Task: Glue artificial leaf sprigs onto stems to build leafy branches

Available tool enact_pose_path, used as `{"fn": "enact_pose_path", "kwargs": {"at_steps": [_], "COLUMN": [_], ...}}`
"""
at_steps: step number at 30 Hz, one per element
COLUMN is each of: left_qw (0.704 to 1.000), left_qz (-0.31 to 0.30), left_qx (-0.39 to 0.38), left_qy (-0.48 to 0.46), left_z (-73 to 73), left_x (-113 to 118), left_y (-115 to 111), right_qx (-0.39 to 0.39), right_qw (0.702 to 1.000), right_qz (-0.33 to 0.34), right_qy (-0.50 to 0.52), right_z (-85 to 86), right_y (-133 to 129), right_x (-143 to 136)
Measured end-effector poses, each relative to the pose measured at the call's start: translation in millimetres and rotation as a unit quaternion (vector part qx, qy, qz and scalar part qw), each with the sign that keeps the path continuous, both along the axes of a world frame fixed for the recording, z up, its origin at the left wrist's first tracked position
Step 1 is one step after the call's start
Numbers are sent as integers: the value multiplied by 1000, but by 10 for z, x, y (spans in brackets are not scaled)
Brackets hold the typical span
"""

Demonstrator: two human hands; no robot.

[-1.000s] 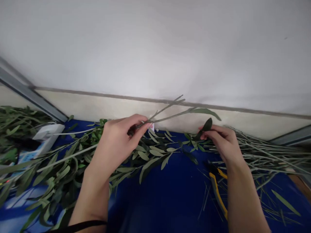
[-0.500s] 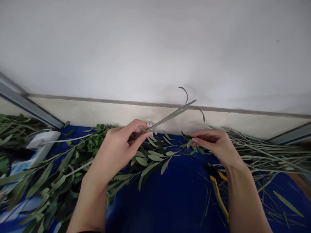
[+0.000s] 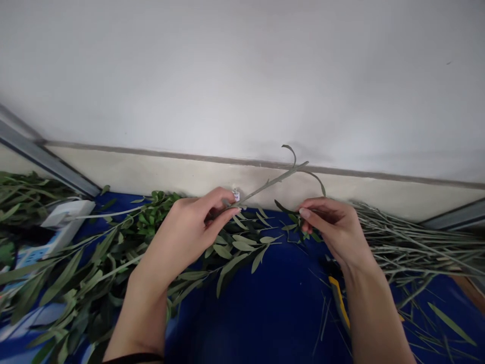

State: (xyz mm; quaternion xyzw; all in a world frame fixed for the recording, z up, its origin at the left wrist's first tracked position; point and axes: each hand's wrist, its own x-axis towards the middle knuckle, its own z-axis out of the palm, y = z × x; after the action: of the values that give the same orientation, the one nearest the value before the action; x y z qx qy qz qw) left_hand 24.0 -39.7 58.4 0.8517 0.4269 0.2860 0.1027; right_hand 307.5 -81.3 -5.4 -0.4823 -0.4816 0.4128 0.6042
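Note:
My left hand, closed in a pinch, holds a grey-green stem slanting up to the right. Two thin curled leaves branch from near its far end, and a small white tag shows at my fingertips. To the right, my right hand is closed with thumb and fingers together on a narrow dark green leaf, apart from the stem. Small green leaves lie just below those fingers. Partly hidden by my right forearm is a yellow-handled cutting tool.
Leafy branches pile up on the left of the blue tabletop. Bare stems are heaped at right, with leaf scraps in front. A white power strip sits at far left, and a pale wall rises behind.
The stem has turned slightly in my left fingers, its tip a little lower. My right fingers have closed further around the leaf, and that forearm covers more of the yellow-handled tool.

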Motion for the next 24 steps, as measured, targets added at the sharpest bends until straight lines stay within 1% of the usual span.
{"fn": "enact_pose_path", "kwargs": {"at_steps": [4, 7, 13, 16, 19, 23, 24], "left_qw": [1000, 1000, 1000, 1000, 1000, 1000, 1000], "left_qz": [-3, -1, 15, 18, 13, 2, 1], "left_qx": [6, 9, 18, 19, 24, 24, 25], "left_qy": [-9, -10, -3, 2, 1, -6, -7], "left_z": [-17, -14, 1, -5, -11, -14, -15], "left_x": [-12, -18, -25, -26, -34, -47, -48], "left_y": [20, 24, 22, 30, 34, 34, 35], "right_qx": [9, -2, -40, -49, -41, -6, -4], "right_qw": [999, 997, 996, 995, 995, 998, 998], "right_qz": [-4, 10, 20, 49, 69, 32, 32], "right_qy": [51, 79, 76, 70, 52, 48, 49], "right_z": [-19, 4, 56, 40, 2, -39, -44], "right_y": [5, 3, -3, -6, -5, 10, 15], "right_x": [-23, -50, -76, -52, -34, -50, -57]}}
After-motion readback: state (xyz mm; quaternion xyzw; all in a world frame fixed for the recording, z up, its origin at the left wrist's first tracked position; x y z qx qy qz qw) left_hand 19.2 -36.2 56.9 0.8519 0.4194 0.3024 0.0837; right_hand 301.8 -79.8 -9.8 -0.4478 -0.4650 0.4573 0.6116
